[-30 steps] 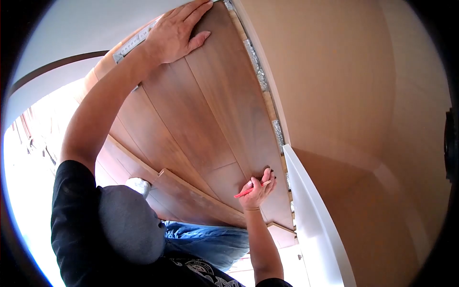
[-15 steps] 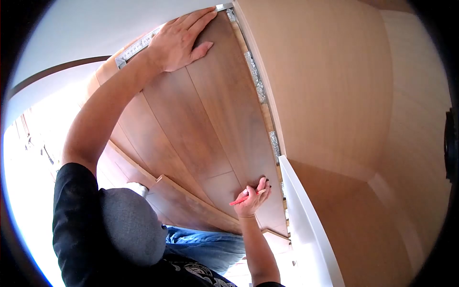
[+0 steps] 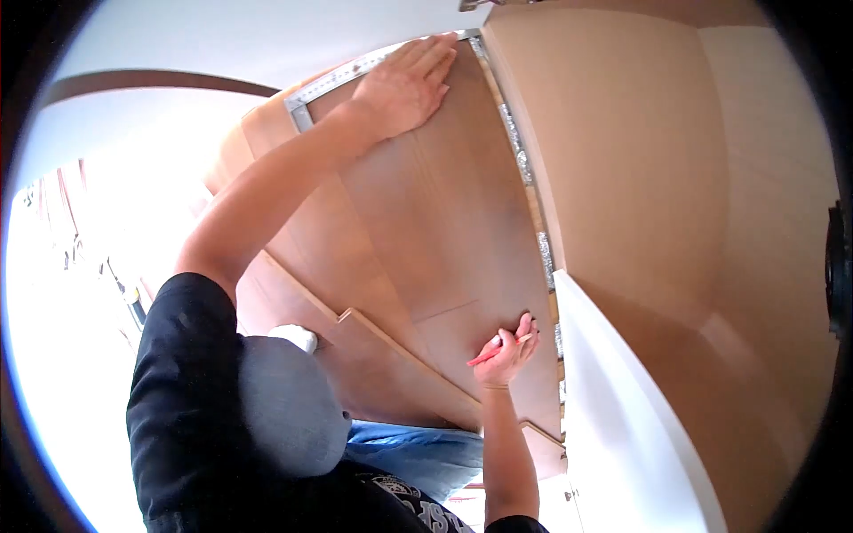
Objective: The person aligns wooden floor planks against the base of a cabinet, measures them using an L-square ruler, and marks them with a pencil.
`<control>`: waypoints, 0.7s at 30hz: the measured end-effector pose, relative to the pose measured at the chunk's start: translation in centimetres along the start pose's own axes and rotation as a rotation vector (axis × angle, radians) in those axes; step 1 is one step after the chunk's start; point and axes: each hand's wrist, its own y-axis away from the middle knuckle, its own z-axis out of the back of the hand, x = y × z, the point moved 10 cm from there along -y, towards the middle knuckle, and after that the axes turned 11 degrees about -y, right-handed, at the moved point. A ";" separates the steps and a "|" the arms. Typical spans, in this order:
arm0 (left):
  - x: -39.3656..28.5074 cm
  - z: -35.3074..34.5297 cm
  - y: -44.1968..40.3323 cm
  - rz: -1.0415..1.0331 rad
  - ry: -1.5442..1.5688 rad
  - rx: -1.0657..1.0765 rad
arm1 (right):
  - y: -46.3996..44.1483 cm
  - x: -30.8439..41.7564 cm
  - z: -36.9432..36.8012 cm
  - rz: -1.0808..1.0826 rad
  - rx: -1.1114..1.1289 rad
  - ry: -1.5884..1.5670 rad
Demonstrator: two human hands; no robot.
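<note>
My left hand [image 3: 404,89] lies palm down with its fingers stretched out, by the far edge of the brown wood floor planks [image 3: 400,222]. Along that edge, partly under the hand, runs a metal carpenter's square [image 3: 342,82] with a scale on it. Lower right, the fingers of my right hand [image 3: 506,355] are closed round a red pencil [image 3: 484,357], and this hand rests on or just over the planks near their right side. Whether the pencil's tip touches the wood I cannot tell.
A loose plank [image 3: 404,369] lies across the lower planks. Silvery foil strips [image 3: 515,142] show in the gap beside a tan wood panel [image 3: 622,160]. A white panel [image 3: 622,391] stands at lower right. A grey cap [image 3: 293,404] blocks part of the lower left.
The view has shifted, so the planks and both hands appear farther right. Both hands keep about the same places on the planks, and the pencil is still in my right hand.
</note>
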 end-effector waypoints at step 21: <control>25.5 28.3 23.0 0.753 0.767 -0.575 | -1.7 2.3 0.6 -0.166 0.049 -0.022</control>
